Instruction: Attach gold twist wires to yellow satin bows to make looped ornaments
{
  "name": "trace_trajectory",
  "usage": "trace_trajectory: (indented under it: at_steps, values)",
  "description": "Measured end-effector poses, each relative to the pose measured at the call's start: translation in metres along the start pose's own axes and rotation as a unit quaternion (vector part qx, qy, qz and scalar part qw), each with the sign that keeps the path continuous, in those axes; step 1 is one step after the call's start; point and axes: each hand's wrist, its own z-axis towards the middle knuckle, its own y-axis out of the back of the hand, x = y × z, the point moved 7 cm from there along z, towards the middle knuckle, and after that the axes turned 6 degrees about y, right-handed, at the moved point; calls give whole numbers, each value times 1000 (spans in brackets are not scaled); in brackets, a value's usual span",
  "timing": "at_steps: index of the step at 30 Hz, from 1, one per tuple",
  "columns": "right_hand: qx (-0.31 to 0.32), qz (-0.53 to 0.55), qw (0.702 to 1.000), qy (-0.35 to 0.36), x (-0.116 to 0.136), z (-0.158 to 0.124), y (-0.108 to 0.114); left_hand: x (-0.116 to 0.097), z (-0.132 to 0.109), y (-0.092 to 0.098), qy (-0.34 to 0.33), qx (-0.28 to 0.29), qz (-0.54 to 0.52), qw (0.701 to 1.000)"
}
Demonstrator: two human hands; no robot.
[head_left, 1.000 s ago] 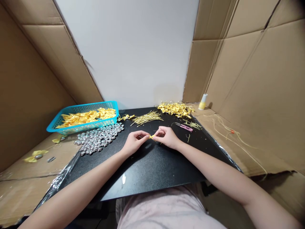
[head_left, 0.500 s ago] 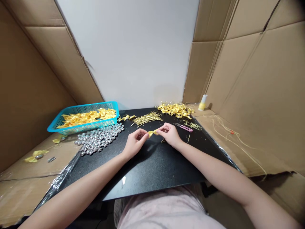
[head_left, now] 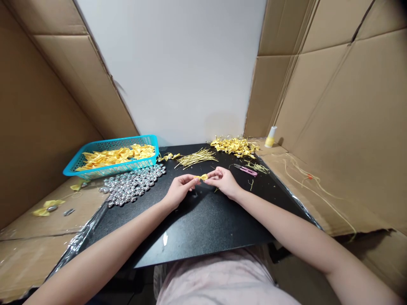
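Between my two hands, a small yellow ribbon bow (head_left: pixel 203 177) is held just above the black tabletop (head_left: pixel 203 224). My left hand (head_left: pixel 182 189) pinches its left end between thumb and fingers. On the other side, the fingertips of my right hand (head_left: pixel 223 181) close on the bow's right end. The fingers partly cover the bow, so its middle is hard to make out. Gold twist ties (head_left: pixel 197 158) lie in a loose bundle just beyond my hands. A pair of pink-handled thread snips (head_left: pixel 247 170) rests to the right of my right hand.
A turquoise basket (head_left: pixel 110 169) with yellow bows stands at the back left. Silver beads (head_left: pixel 130 186) spread before it. Bows with ties are heaped (head_left: pixel 235 146) at the back right, near thread scraps (head_left: pixel 258 167) and a thread cone (head_left: pixel 271 137). Cardboard walls rise on both sides.
The bow has turned slightly between my fingers, showing a rounder right loop now. Both hands have shifted their grip a little; the things on the table have stayed put.
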Motion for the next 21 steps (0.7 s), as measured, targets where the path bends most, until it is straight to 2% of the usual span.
trace_trajectory:
  at_steps: [6,11,17,21]
  values:
    - [28,-3,999,-30,-3,-5,-7,4,1,-1,12,4,-20,1000]
    - [21,-8,999,-36,-4,-5,-5,3,1,-1,3,18,-7,1000]
    - [32,-13,999,-35,-1,-5,-7,-6,-3,-4,-42,40,50,997]
    - [27,-14,999,-23,2,-5,-7,-14,-5,-3,-94,30,86,991]
